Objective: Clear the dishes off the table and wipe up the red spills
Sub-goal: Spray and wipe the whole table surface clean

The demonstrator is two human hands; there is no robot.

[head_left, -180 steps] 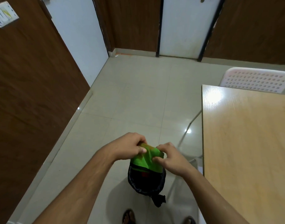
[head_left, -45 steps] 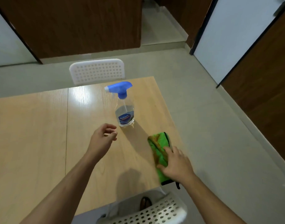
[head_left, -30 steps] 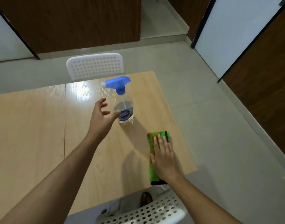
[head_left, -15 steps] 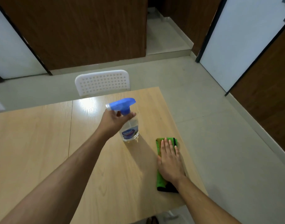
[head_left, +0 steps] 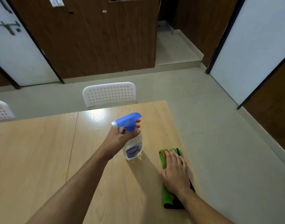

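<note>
Tabletop (head_left: 41, 159): open room lies to my left; the right edge runs just beside the green cloth (head_left: 166, 198). Spray bottle (head_left: 133, 143) — my left hand (head_left: 120, 139) grips its neck; lift straight, aim inboard. Right hand (head_left: 175, 173) presses flat, fingers straight, on the cloth — keep it off the edge.

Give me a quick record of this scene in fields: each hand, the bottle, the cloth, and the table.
left hand: grips the spray bottle at its neck
right hand: flat on the green cloth, fingers straight
spray bottle: upright on the table, blue trigger head, clear body
green cloth: folded, near the table's right edge
table: light wood, no dishes or red spills in view
</note>
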